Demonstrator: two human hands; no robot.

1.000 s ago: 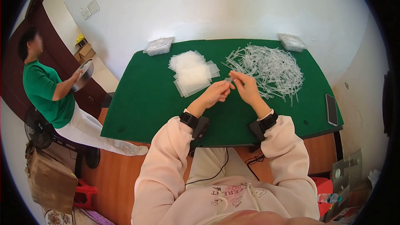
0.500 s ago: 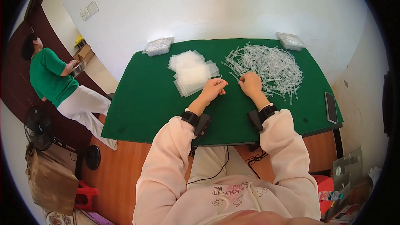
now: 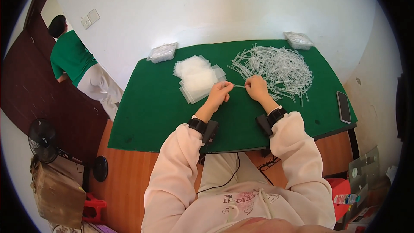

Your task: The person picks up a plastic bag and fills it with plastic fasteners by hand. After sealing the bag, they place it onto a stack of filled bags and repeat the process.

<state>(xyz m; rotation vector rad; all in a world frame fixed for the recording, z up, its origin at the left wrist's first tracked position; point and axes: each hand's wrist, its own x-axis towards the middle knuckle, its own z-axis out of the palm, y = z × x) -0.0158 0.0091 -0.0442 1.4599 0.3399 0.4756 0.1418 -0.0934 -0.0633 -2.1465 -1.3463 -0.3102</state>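
A thin clear plastic stick spans the gap between my two hands above the green-covered table. Its left end is pinched by the fingertips of my left hand. My right hand has its fingers closed at the other end, which they partly hide. Beside my right hand lies a big loose pile of similar clear plastic sticks, some with small looped ends. Just beyond my left hand is a spread stack of flat, frosted clear plastic bags.
Clear boxes stand at the back left and back right against the wall. A phone lies near the right edge. Left of the table, a person in green is by the doorway, with a fan and cardboard box nearer.
The stick now shows stretched between my hands, where before a gap separated them. The person in green has turned away and moved toward the doorway.
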